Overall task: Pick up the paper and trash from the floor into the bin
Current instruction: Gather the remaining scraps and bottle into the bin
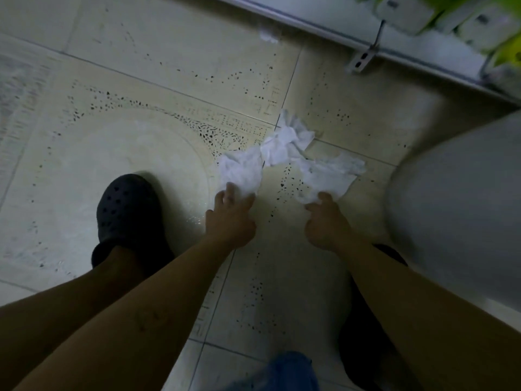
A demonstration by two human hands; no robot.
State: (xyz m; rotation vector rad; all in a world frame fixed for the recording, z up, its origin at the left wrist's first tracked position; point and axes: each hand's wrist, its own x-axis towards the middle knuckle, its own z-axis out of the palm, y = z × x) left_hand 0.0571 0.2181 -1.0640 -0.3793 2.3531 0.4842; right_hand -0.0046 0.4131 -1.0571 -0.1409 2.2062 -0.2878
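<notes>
Three crumpled white tissues lie together on the pale tiled floor. My left hand reaches down with fingers spread, its fingertips touching the near edge of the left tissue. My right hand pinches the near corner of the right tissue between thumb and fingers. The middle tissue lies just beyond both, untouched. A small white scrap lies far off near the wall base. A large pale rounded object, possibly the bin, stands at the right; its opening is out of view.
My left foot in a dark clog stands left of the hands; the other dark shoe is under my right arm. A white shelf base with a metal bracket runs along the top right, with green-and-white packages above.
</notes>
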